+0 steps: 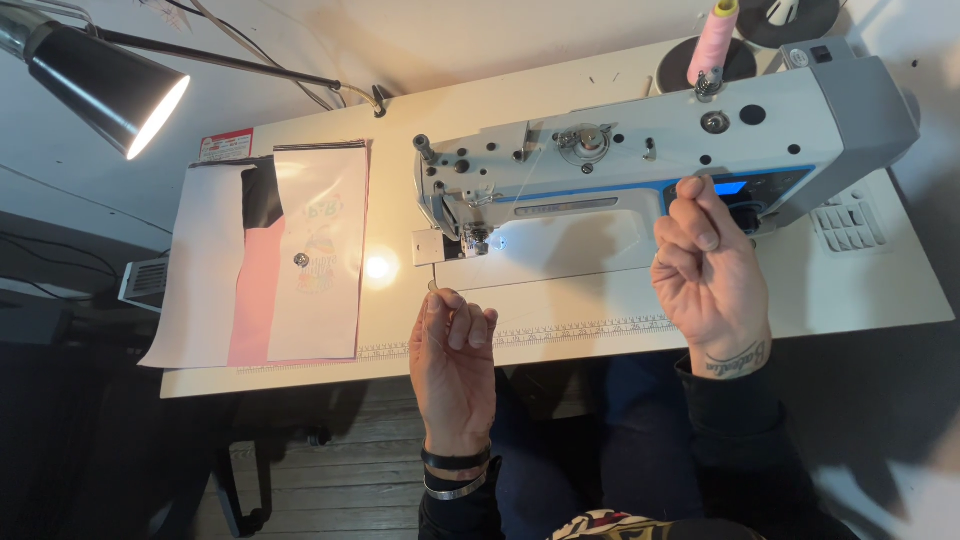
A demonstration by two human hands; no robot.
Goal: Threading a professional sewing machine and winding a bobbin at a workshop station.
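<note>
My left hand hovers over the table's front edge, just below the needle area of the white sewing machine. Its fingers are curled shut, and a thin light tip sticks out past the fingertips; what it is cannot be made out. My right hand is raised in front of the machine's blue control panel, thumb and forefinger pinched together with nothing visible between them. A fine thread runs down the machine's face toward the needle.
Flat fabric pieces in white, black and pink lie on the left of the table. A black lamp shines from the upper left. A pink thread cone stands behind the machine. A measuring strip runs along the front edge.
</note>
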